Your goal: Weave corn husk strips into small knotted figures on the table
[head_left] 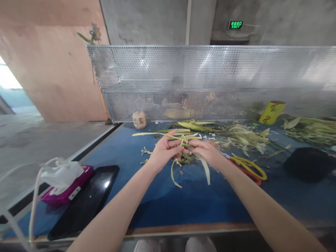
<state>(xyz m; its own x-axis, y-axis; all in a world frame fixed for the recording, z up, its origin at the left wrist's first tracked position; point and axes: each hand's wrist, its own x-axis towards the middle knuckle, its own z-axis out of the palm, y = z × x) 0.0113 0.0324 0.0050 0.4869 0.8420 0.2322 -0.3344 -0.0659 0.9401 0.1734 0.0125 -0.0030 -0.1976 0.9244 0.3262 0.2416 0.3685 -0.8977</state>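
Note:
Both my hands meet over the middle of a blue table top (183, 199). My left hand (164, 151) and my right hand (207, 151) have their fingers pinched on a small knot of pale green leaf strips (183, 141). Loose ends of the strips (206, 169) hang down from the knot onto the table. A few short scraps (145, 152) lie just left of my left hand.
A heap of green and yellow leaves (236, 134) lies behind my hands. Yellow-handled scissors (249, 166) lie to the right, beside a black object (308, 163). A yellow cup (271, 112), a small jar (139, 119), a black tablet (86, 201), a pink tissue pack (65, 185). A perforated metal screen (210, 80) closes the back.

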